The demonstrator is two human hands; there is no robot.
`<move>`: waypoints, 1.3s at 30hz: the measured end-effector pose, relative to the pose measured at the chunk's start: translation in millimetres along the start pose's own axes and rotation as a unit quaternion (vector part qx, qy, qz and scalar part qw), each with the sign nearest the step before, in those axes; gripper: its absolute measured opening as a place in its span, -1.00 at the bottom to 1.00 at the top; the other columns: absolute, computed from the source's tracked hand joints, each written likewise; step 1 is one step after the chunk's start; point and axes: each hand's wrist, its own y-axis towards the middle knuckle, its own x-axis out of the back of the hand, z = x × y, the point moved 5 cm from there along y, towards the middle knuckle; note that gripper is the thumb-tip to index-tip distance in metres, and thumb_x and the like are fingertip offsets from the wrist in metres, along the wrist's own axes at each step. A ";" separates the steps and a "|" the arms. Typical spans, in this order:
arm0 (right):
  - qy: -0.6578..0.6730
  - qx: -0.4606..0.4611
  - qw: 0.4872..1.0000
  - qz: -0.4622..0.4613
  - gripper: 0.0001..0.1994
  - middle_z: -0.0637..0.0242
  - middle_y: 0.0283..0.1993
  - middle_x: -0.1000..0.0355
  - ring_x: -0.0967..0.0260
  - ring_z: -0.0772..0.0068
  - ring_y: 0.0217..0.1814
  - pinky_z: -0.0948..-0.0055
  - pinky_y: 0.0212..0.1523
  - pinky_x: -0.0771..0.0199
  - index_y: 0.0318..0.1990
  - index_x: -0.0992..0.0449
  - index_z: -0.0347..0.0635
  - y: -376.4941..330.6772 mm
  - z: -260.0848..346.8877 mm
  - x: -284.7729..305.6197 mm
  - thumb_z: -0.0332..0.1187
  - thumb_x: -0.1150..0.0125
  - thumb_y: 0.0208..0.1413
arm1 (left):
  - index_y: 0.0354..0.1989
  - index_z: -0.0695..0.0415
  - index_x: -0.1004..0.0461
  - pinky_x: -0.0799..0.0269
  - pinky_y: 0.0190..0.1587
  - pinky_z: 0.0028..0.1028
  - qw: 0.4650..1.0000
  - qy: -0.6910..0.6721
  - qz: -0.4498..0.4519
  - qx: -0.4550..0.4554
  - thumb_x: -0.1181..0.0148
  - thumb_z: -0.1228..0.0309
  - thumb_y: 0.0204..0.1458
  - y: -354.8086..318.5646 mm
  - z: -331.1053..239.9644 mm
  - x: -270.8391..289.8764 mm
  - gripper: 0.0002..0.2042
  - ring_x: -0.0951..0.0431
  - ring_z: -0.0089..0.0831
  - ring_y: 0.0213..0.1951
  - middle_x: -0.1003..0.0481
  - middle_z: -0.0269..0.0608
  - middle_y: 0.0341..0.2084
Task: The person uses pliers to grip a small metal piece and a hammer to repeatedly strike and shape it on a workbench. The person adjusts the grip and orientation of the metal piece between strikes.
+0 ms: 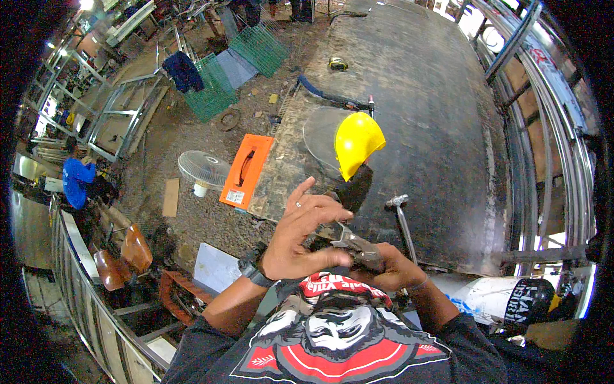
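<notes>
Gripping a metal fitting (359,248) with our right hand (398,267), nearer us than the yellow face shield (358,144).
Our left hand (306,235) is at the fitting; whether it pinches, we cannot tell. A hammer (403,223) lies right of the shield.

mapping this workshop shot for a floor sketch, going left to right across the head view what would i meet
Person in a blue top → white fan → flat orange item → left hand → metal piece → right hand → white cylinder with a black end.
</notes>
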 end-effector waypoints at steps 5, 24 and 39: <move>-0.033 0.006 0.999 -0.018 -0.71 0.33 -0.21 -0.55 -0.39 0.56 -0.19 0.39 -0.09 -0.47 0.05 -0.50 -0.23 3.1 8.8 -2.8 -0.44 -0.35 0.21 | -0.04 0.06 -0.62 0.01 0.39 0.03 0.997 0.073 -0.011 0.001 -0.57 0.04 -0.17 -1.8 -3.0 0.2 -0.46 -0.58 -0.30 -0.01 -0.62 -0.27 -0.16; -0.057 0.009 0.998 0.010 -0.49 0.20 0.07 -0.55 -0.52 0.35 0.04 0.30 0.13 -0.47 0.20 -0.47 -0.21 4.8 1.0 -5.3 -0.44 -0.36 0.03 | -0.13 0.05 -0.61 -0.04 0.04 -0.15 0.986 0.159 -0.033 -0.034 -0.45 0.05 -0.05 -0.7 -24.6 4.1 -0.59 -0.58 -0.37 -0.19 -0.61 -0.36 -0.27; -0.020 0.014 1.000 -0.003 -0.66 0.28 -0.11 -0.57 -0.45 0.52 -0.16 0.43 -0.07 -0.48 0.08 -0.52 -0.24 -0.4 -3.8 -16.4 -0.47 -0.36 0.15 | -0.11 0.04 -0.63 -0.07 0.22 -0.12 0.993 0.120 0.001 -0.016 -0.48 0.09 -0.05 -11.4 -22.8 6.3 -0.60 -0.58 -0.37 -0.20 -0.61 -0.37 -0.31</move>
